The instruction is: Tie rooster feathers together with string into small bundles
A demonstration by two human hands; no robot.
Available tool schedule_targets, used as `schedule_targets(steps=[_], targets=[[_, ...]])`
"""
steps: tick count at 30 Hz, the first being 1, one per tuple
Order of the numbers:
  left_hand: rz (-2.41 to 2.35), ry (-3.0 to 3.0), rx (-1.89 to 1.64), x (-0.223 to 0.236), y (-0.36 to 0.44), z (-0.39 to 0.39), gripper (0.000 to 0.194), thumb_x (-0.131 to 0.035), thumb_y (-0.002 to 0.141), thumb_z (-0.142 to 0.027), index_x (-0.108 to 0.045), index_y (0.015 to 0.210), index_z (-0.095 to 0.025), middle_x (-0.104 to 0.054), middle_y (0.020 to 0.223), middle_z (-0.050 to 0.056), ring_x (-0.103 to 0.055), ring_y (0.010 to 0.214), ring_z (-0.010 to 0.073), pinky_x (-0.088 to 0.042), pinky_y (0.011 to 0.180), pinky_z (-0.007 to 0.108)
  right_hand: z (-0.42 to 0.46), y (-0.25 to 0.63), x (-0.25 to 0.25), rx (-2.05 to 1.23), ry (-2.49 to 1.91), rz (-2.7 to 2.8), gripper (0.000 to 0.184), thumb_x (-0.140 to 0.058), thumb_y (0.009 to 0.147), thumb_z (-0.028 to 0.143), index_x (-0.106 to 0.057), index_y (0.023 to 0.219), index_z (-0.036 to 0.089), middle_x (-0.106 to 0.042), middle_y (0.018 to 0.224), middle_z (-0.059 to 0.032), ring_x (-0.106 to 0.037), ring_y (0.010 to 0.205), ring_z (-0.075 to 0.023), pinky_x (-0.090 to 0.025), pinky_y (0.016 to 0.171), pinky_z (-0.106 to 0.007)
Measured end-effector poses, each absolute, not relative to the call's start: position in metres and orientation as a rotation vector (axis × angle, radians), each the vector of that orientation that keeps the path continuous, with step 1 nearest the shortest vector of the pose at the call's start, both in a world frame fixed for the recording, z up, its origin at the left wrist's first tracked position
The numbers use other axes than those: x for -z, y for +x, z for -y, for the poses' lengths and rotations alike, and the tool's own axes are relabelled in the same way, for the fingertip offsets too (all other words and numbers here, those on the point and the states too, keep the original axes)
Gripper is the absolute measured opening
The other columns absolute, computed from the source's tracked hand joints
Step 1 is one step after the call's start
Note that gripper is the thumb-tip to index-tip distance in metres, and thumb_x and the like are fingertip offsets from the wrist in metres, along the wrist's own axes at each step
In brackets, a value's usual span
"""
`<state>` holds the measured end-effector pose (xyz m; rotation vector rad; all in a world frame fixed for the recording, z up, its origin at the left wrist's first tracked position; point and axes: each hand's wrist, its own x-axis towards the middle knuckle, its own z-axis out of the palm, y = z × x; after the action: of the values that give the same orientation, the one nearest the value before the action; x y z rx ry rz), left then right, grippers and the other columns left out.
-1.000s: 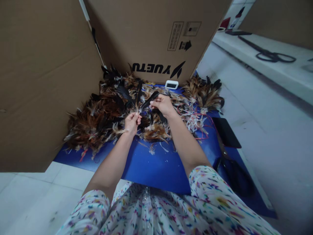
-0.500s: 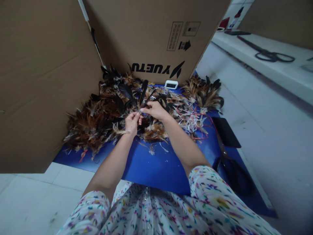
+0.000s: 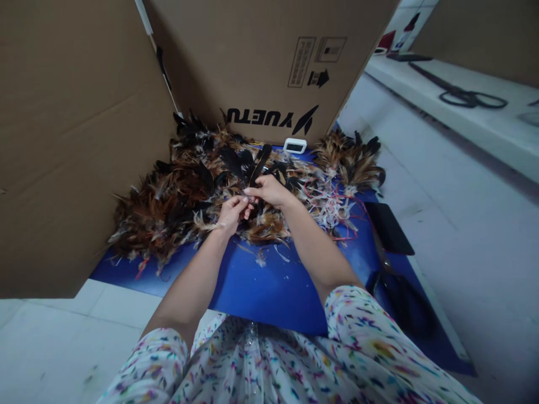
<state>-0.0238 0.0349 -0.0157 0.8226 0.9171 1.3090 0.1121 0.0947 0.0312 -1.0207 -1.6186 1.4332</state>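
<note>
Dark feathers [image 3: 257,163] fan upward from between my two hands, their lower ends at my fingertips. My left hand [image 3: 233,213] is closed in a pinch on the feather ends. From the right, my right hand [image 3: 273,191] meets it, thumb and fingers pinched on the same feathers. The fingertips nearly touch, and the exact grip is partly hidden. Around and beneath both hands spreads a heap of brown and black feathers [image 3: 168,196]. Pale ties and red strings [image 3: 330,207] lie tangled right of my right hand.
Cardboard panels [image 3: 261,67] stand behind and to the left of the blue table [image 3: 269,286]. A small white display device [image 3: 295,146], a phone [image 3: 389,227] and black-handled scissors [image 3: 400,297] lie on the table. More scissors [image 3: 467,95] rest on the ledge at right.
Both hands have shifted slightly right. The dark feathers between them have tilted rightward and now spread apart more.
</note>
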Motion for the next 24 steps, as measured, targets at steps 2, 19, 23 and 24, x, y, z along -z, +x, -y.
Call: schedule_targets(steps=[2,19,23,24], targets=[[-0.917,0.799,-1.286,0.015,-0.024,-0.035,0.028,-0.08,0.076,-0.035,-0.064,0.077,-0.011,-0.066,0.065,0.002,-0.051,0.044,0.0045,-0.038,0.042,0.017,-0.094,0.113,-0.032,-1.458,-1.001,1.64,0.038,-0.091,0.058,0.04,-0.061,0.055,0.016,-0.061,0.046,0.0024,-0.054,0.044,-0.0093,-0.047,0.044,-0.022],[-0.863,0.888,-1.145,0.013,-0.032,-0.034,0.042,-0.085,0.068,-0.047,-0.063,0.076,-0.012,-0.049,0.053,-0.005,-0.036,0.036,0.0014,-0.02,0.036,0.015,-0.089,0.117,-0.035,-1.441,-0.925,1.727,0.032,-0.087,0.063,0.038,-0.063,0.06,0.017,-0.062,0.053,-0.0007,-0.054,0.049,-0.0123,-0.046,0.048,-0.026],[-0.936,0.837,-1.251,0.014,-0.029,-0.036,0.035,-0.079,0.077,-0.042,-0.059,0.072,-0.013,-0.047,0.053,-0.006,-0.035,0.036,0.001,-0.022,0.037,0.015,-0.11,0.134,-0.037,-1.11,-1.032,1.721,0.021,-0.071,0.081,0.037,-0.069,0.077,0.017,-0.069,0.066,-0.0027,-0.06,0.058,-0.0168,-0.053,0.058,-0.032],[-0.955,0.809,-1.28,0.014,-0.029,-0.037,0.033,-0.078,0.08,-0.04,-0.059,0.072,-0.013,-0.047,0.053,-0.006,-0.036,0.037,0.0009,-0.022,0.038,0.015,-0.119,0.141,-0.037,-0.916,-1.128,1.688,0.016,-0.064,0.086,0.031,-0.071,0.084,0.017,-0.071,0.072,-0.0038,-0.063,0.064,-0.0188,-0.055,0.064,-0.034]])
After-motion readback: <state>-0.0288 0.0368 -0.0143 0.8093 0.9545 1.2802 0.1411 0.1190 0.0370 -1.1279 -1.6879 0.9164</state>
